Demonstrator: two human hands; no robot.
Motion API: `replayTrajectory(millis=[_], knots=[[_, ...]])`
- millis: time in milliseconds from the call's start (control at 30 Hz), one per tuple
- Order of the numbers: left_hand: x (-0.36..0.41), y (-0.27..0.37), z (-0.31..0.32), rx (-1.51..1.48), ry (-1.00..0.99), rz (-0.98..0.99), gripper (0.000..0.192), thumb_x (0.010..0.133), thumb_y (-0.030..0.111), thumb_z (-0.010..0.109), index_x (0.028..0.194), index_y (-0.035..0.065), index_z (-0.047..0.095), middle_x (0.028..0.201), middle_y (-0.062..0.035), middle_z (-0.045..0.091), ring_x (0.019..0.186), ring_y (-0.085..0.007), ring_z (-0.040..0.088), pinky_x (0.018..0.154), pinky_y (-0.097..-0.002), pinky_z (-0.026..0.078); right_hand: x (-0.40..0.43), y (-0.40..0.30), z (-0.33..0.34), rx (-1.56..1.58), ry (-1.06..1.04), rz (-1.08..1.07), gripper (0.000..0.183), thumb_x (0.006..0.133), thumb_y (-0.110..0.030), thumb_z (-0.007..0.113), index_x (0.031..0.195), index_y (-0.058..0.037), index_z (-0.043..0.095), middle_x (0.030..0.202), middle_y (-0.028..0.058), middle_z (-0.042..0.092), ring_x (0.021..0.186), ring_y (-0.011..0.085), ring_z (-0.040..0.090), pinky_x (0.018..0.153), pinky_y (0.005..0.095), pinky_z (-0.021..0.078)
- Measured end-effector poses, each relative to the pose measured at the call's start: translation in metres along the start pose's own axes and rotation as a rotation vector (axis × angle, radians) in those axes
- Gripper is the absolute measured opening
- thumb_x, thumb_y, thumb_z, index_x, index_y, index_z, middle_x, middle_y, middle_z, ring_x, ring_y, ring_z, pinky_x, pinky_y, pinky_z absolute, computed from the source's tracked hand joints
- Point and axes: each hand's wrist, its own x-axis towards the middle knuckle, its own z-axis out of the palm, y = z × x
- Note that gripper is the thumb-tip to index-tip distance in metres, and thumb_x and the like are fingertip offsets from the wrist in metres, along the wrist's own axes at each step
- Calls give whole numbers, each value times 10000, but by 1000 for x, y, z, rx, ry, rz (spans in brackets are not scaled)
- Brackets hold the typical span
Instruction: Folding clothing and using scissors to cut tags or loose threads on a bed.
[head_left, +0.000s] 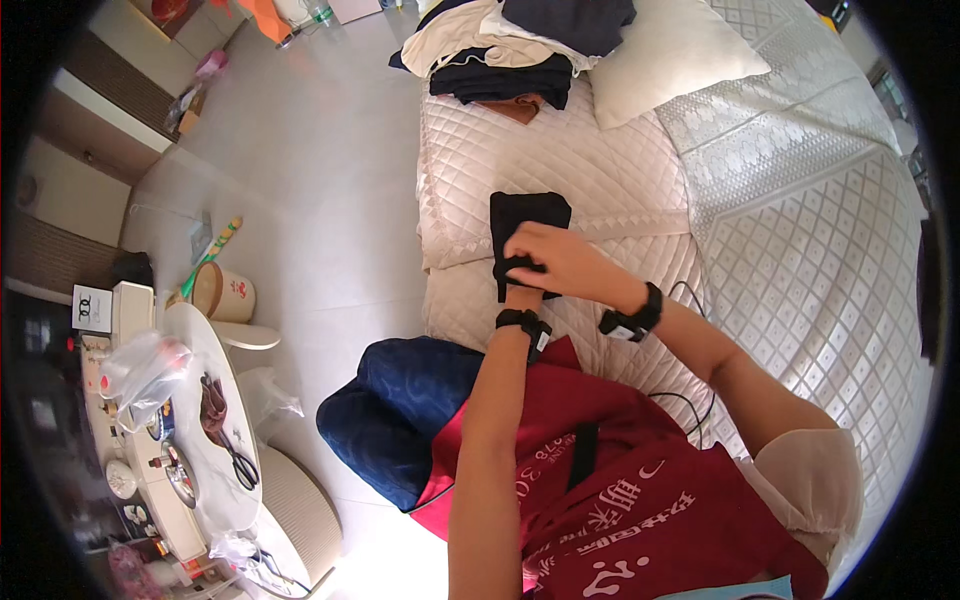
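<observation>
A black folded cloth (531, 214) lies on the quilted bedspread in front of me. My left hand (525, 296) reaches under or into its near end, so its fingers are hidden by the fabric. My right hand (551, 255) rests over the near half of the cloth with curled fingers; whether it pinches the fabric cannot be made out. Both wrists wear black straps with small devices. Beyond the black cloth, a stack of folded clothes (499, 79) in dark and cream colours sits at the far part of the bed.
A cream pillow (675, 60) lies beside the clothes stack. A black cable (709, 420) runs over the bed at my right. At the left stand a white vanity table (232, 405) with scissors (244, 469) and plastic bags, a ribbed stool (296, 495) and a bin (232, 292).
</observation>
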Motion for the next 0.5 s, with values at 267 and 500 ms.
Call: replayTrajectory(millis=[267,500], knots=[[2,4,5,7,8,8,431,998,296,541,1363,70,581,1440,-186,529,1332,-366,477,1092,-503,383,34,25,86,-751,-286,18,112,689,-92,720,740,5,698,816,199,688,750,371,678,663,446,564],[25,58,29,-56,-21,139,422,996,293,544,1351,70,588,1425,-188,538,1316,-368,488,1082,-506,390,-57,144,173,-790,748,154,39,646,-57,695,670,-42,668,719,174,664,710,367,665,609,438,535]])
